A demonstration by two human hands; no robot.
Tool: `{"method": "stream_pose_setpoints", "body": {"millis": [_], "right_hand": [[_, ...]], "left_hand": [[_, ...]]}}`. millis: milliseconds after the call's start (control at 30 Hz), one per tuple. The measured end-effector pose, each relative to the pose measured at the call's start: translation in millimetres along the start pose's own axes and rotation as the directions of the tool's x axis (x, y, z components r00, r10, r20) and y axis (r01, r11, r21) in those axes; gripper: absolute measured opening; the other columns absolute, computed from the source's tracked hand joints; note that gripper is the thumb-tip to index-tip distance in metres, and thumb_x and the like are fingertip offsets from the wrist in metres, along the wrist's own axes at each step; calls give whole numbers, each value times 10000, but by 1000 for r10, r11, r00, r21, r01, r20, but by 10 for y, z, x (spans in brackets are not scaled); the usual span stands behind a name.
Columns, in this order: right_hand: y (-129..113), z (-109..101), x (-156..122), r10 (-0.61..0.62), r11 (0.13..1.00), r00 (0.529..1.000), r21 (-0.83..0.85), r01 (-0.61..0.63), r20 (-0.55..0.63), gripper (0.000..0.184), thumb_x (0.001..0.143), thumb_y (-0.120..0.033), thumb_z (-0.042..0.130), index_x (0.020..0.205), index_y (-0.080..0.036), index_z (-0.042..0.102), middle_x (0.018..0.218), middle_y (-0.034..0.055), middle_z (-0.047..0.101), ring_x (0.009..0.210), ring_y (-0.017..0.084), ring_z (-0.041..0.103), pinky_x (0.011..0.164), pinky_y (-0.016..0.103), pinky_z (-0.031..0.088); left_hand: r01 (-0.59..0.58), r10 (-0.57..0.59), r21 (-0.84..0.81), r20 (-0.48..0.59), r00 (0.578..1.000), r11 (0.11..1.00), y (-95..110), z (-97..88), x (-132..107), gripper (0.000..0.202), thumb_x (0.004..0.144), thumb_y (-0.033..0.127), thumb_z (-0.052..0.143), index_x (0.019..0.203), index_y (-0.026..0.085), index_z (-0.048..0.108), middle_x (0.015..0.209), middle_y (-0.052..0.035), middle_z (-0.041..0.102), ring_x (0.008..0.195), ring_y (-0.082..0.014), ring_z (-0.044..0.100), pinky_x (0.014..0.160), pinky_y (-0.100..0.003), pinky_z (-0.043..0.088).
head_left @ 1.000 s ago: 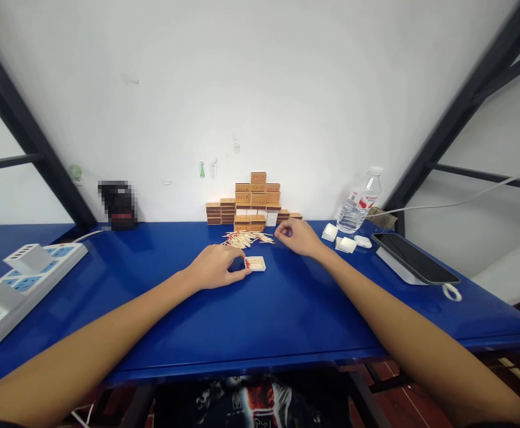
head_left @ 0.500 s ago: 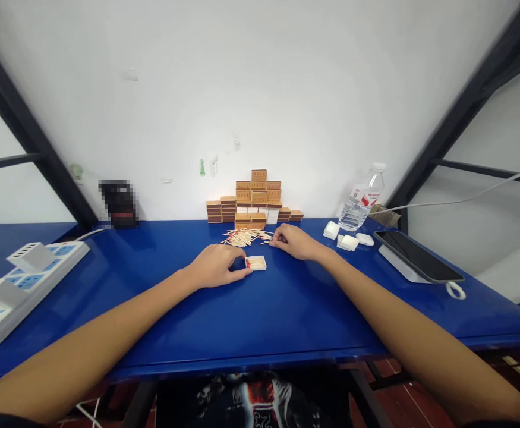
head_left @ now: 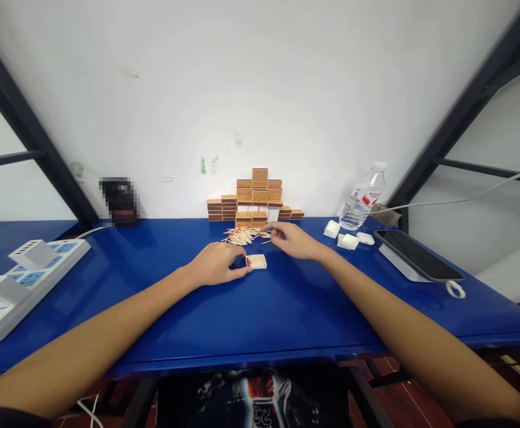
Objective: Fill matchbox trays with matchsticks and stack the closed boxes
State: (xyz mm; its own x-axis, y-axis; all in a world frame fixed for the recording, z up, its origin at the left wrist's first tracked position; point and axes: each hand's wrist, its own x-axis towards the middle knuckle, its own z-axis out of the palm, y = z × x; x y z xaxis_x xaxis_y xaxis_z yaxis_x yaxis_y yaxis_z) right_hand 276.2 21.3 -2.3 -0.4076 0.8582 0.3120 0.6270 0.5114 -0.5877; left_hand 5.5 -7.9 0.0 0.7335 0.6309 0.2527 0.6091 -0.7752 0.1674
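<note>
My left hand (head_left: 217, 263) pinches the left end of a small white matchbox tray (head_left: 257, 261) between thumb and forefinger. Several red-tipped matches lie inside the tray. Beyond it, a loose pile of matches (head_left: 240, 236) is spread on the blue table (head_left: 242, 321). At the pile's right edge, my right hand (head_left: 292, 239) stretches out its forefinger over the matches, with the thumb apart from it. No match can be made out in its fingers. Behind the pile, brown matchboxes (head_left: 260, 195) are stacked against the wall.
On the right stand a water bottle (head_left: 363, 199), white square pads (head_left: 347, 241), a white earphone case (head_left: 365, 238) and a phone (head_left: 418, 255) on a white stand. A power strip (head_left: 59, 261) lies at left. A blurred dark object (head_left: 120, 202) leans by the wall.
My right hand has shifted slightly left, its forefinger reaching out from a closed pinch onto the matches. My left hand stays on the tray.
</note>
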Motion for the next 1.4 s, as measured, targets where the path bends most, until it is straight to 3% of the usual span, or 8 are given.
{"method": "stream_pose_setpoints", "body": {"millis": [167, 267, 367, 600, 900, 1033, 1133, 1400], "right_hand": [[-132, 17, 4, 81, 955, 996, 288, -70, -27, 210, 867, -304, 672, 1014, -161, 721, 811, 56, 736, 710, 168, 626, 647, 300, 493], [-166, 70, -7, 150, 878, 988, 464, -120, -30, 299, 862, -452, 741, 962, -175, 697, 870, 82, 763, 741, 177, 664, 595, 278, 504], [-169, 153, -14, 162, 849, 986, 515, -118, -42, 382, 823, -539, 782, 927, -178, 715, 932, 93, 777, 801, 188, 681, 612, 273, 508], [-215, 235, -15, 124, 897, 990, 434, -83, -67, 379, 778, -540, 805, 849, -170, 763, 878, 52, 745, 856, 195, 647, 813, 337, 516], [-179, 211, -1, 52, 957, 998, 287, -37, -45, 275, 868, -455, 717, 875, -185, 769, 931, 62, 759, 882, 218, 670, 792, 335, 510], [15, 136, 26, -6, 1000, 987, -1, 6, -160, 177, 916, -334, 663, 877, -188, 755, 932, 78, 740, 861, 225, 636, 805, 355, 480], [185, 80, 37, -57, 976, 992, -216, 32, -110, 90, 890, -240, 689, 847, -193, 752, 906, 84, 724, 900, 246, 615, 836, 366, 454], [242, 55, 30, -21, 962, 1000, -271, 20, 0, 120, 935, -225, 657, 828, -193, 703, 943, 96, 693, 971, 268, 604, 890, 381, 457]], "left_hand": [[62, -59, 50, -66, 996, 997, -1, 4, 1, 343, 953, 519, 618, 968, 197, 736, 725, -19, 690, 618, -174, 621, 570, -285, 360], [107, -99, 60, -127, 987, 992, -16, 11, 5, 339, 946, 509, 615, 938, 191, 732, 714, -22, 688, 599, -170, 603, 563, -286, 344], [123, -115, 39, -173, 978, 992, -43, 32, 10, 353, 944, 523, 611, 941, 195, 740, 690, -12, 676, 586, -161, 596, 563, -281, 344], [91, -79, 34, -254, 964, 995, -79, 70, 8, 377, 950, 554, 609, 964, 201, 742, 682, 2, 670, 610, -159, 611, 582, -278, 377], [80, -71, 29, -237, 969, 996, -78, 62, 10, 363, 958, 536, 603, 992, 200, 737, 708, -4, 683, 632, -167, 621, 593, -281, 367], [49, -45, 20, -151, 987, 999, -37, 33, 8, 344, 967, 516, 607, 1026, 200, 728, 705, -1, 679, 616, -165, 613, 580, -281, 353], [39, -37, 29, -64, 997, 999, 1, 9, 6, 336, 967, 511, 613, 1015, 199, 729, 708, -9, 682, 604, -168, 611, 571, -281, 347], [76, -77, 52, 0, 997, 996, 14, -9, 9, 348, 970, 524, 603, 1002, 203, 734, 762, -30, 709, 644, -186, 634, 592, -284, 370]]}}
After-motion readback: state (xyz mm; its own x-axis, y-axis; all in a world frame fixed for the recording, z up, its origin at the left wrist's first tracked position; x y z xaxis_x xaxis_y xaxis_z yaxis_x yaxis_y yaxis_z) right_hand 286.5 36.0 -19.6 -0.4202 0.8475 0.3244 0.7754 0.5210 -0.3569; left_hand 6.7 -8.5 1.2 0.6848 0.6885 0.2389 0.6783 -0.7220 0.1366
